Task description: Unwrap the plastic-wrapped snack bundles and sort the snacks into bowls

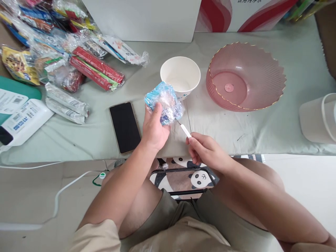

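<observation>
My left hand is closed around a blue packet in clear plastic wrap, with the thumb across its front. In my right hand is a small knife with a white handle. Its thin metal tip points up and left, at the lower right edge of the packet; whether it has gone into the wrap I cannot tell. Just behind the packet stands a white paper bowl, partly covered by it. A black-screened phone lies flat to the left of my left hand.
A pink ribbed bowl with a gold rim stands at the right, near a white bucket. Wrapped snacks pile up at the left, beside a white bottle. A large white box borders the back of the cloth-covered table.
</observation>
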Demonstrator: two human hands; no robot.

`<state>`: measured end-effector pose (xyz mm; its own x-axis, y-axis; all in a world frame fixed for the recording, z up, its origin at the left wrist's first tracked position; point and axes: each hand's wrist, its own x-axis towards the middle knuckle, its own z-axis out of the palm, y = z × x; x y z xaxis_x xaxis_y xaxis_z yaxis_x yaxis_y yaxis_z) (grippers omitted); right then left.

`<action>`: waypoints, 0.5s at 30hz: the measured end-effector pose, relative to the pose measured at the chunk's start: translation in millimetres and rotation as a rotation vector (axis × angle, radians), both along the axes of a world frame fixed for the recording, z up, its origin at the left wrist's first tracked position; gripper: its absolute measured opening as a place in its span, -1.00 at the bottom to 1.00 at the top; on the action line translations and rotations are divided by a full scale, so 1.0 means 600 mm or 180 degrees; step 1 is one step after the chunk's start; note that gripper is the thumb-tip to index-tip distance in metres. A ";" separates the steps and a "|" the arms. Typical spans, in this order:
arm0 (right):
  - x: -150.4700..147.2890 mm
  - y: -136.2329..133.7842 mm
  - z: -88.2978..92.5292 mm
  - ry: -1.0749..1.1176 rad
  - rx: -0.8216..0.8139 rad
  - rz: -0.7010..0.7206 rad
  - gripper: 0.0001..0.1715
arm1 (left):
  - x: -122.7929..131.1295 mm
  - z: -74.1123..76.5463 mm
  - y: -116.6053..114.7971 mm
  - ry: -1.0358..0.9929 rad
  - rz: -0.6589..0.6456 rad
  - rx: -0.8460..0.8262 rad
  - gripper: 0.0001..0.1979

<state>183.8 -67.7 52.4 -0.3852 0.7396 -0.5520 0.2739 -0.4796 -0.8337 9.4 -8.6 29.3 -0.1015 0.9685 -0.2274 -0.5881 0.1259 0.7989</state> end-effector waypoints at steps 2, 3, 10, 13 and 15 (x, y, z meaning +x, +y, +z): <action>0.018 0.005 0.004 -0.0260 0.0347 0.0237 -0.57 | -0.009 0.002 0.002 0.0012 0.0053 -0.0020 -0.47; 0.030 0.009 0.006 -0.0485 0.0667 0.0314 -0.56 | -0.014 0.003 0.002 0.0002 0.0052 -0.0045 -0.49; 0.118 0.033 -0.025 -0.3110 0.2899 0.0102 -0.62 | -0.033 0.020 -0.005 -0.0281 -0.0674 -0.0279 -0.34; 0.121 0.035 -0.034 -0.3405 0.3184 -0.0145 -0.67 | -0.024 0.017 -0.006 -0.0367 -0.1035 -0.0350 -0.36; 0.109 0.036 -0.032 -0.2918 0.3360 -0.0419 -0.66 | -0.013 0.009 -0.007 -0.0404 -0.1248 -0.0398 -0.41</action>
<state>249.1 -46.3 33.3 -0.0919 0.9598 0.2652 0.9123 0.1879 -0.3639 1.5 -13.0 34.6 0.3051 0.8924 -0.3324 -0.5690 0.4507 0.6878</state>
